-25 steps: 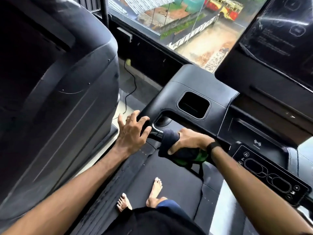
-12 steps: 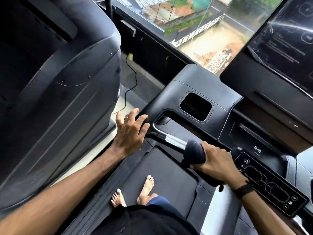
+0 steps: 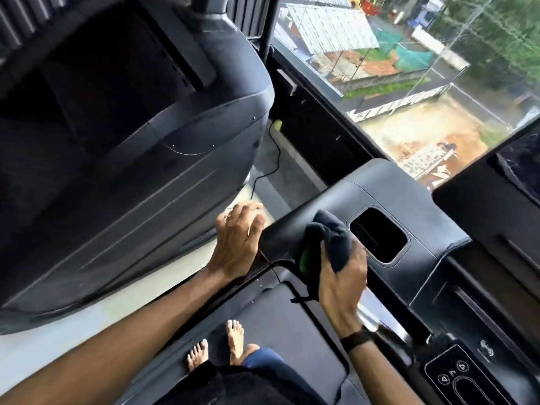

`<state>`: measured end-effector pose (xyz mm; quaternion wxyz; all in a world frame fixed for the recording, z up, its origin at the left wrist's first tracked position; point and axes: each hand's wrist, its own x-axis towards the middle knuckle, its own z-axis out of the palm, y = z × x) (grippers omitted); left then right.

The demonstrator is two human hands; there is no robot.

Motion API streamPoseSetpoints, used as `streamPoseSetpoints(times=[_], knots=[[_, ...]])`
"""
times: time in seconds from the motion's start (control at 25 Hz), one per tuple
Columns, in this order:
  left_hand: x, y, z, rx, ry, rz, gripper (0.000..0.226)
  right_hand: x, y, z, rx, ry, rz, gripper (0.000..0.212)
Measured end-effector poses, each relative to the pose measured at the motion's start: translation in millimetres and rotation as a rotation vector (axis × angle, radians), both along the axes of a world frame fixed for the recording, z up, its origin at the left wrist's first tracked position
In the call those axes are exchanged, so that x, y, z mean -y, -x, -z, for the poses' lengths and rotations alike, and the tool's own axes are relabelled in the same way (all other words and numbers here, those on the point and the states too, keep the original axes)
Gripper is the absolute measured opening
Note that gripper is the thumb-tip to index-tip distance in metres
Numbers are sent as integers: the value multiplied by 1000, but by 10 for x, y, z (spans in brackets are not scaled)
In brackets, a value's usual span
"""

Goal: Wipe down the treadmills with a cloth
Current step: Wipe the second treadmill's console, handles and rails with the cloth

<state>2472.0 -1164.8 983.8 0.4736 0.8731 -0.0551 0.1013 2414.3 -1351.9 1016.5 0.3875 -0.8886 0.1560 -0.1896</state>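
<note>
I stand barefoot on a black treadmill whose console (image 3: 409, 206) spreads across the right of the head view. My right hand (image 3: 342, 276) grips a dark cloth (image 3: 330, 238) with a green patch and presses it on the console's left end, beside a rectangular cup recess (image 3: 378, 239). My left hand (image 3: 236, 244) rests with relaxed fingers on the console's left corner. A silver handlebar (image 3: 380, 317) shows blurred behind my right wrist.
A second black treadmill's large housing (image 3: 131, 141) fills the left. A pale floor strip (image 3: 146, 296) with a black cable (image 3: 271, 162) runs between the machines. A window (image 3: 394, 68) lies ahead. A button panel (image 3: 464, 378) sits at the lower right.
My right hand has carried the cloth off the silver handlebar, up and left onto the console's left end. The view has swung left. My left hand stays at the console corner.
</note>
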Motion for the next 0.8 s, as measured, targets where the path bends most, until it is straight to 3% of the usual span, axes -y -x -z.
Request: streamPoseSetpoints(times=[0.12, 0.2, 0.32, 0.4, 0.48, 0.6, 0.72, 0.8], knots=[[-288, -16, 69, -102, -23, -87, 57, -254, -452, 140, -170, 579, -393, 71], [-468, 30, 102, -170, -61, -156, 59, -364, -807, 183, -331, 838, -572, 71], [-598, 208, 101, -248, -95, -234, 65, -555, -1494, 154, -691, 939, -800, 72], [-684, 285, 73, -289, -114, -296, 70, -864, -1792, 179, -1010, 884, -966, 59], [-807, 309, 57, -325, -124, -362, 71, -1239, -1741, 334, -1150, 884, -1199, 49], [-994, 349, 158, -473, -166, -399, 59, -1504, -1385, 386, -997, 710, -1356, 60], [-1027, 433, 277, -520, -118, -407, 79, -978, -1086, 202, -523, 576, -1424, 60], [-991, 472, 275, -517, -127, -372, 82, -684, -1269, 78, -575, 596, -1393, 59]])
